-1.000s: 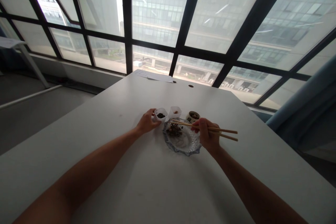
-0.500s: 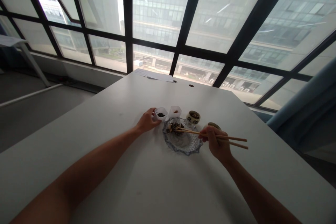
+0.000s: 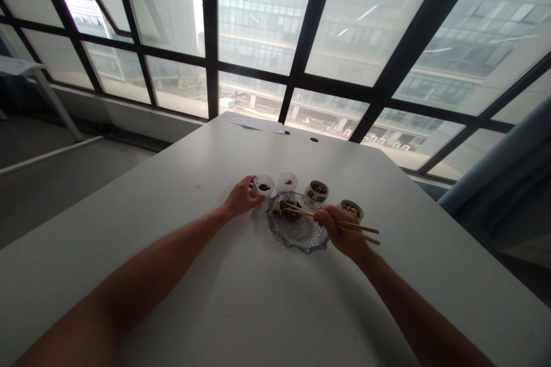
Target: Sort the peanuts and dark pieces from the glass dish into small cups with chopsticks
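Note:
My left hand [image 3: 239, 199] grips a small white cup [image 3: 263, 186] holding dark bits, at the left of a row of cups. My right hand [image 3: 342, 233] is closed round a pair of wooden chopsticks [image 3: 327, 219]. Their tips rest in a heap of dark dried pieces [image 3: 287, 210] at the far side of a clear glass plate [image 3: 301, 235]. Behind the plate stand a second white cup [image 3: 287, 182], a patterned small cup [image 3: 317, 190] and another small cup [image 3: 352, 208] near my right hand.
Everything sits on a white table [image 3: 241, 298]. Sheets of paper [image 3: 253, 123] lie at its far edge by a large black-framed window [image 3: 301, 63]. Another white table [image 3: 17, 66] stands at the far left. A blue curtain [image 3: 503, 172] hangs at the right.
My right hand drew back to the right, then moved left again, with the chopstick tips going from above the plate into the dark heap. My left hand stayed on the cup.

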`<action>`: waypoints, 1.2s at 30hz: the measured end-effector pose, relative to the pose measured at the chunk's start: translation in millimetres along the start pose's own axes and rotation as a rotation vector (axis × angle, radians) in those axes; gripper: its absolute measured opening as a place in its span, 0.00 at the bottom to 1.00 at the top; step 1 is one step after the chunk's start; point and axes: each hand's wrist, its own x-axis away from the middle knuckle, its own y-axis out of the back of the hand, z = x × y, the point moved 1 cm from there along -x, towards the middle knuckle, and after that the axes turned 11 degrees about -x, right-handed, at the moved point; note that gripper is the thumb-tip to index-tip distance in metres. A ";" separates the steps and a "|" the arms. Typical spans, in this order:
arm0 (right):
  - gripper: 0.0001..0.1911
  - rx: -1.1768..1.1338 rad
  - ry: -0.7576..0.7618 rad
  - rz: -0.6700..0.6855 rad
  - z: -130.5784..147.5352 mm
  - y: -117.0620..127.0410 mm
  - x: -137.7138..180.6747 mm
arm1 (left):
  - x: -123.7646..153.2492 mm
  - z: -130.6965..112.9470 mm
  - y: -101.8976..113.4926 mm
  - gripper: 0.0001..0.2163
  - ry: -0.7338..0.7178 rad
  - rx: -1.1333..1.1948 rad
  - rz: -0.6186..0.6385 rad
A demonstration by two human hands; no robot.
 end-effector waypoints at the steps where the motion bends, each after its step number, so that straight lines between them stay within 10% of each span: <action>1: 0.26 -0.014 -0.009 0.003 0.1 -0.1 -0.3 | 0.0 -0.2 0.1 0.27 0.000 0.001 0.001; 23: 0.30 -0.428 -0.358 -0.403 -14.9 -4.2 -3.1 | 0.8 -3.1 2.7 0.25 -0.003 0.026 0.010; 36: 0.26 -0.314 -0.277 -0.207 -15.2 -9.3 5.9 | 1.0 -3.9 2.4 0.26 -0.007 0.020 -0.004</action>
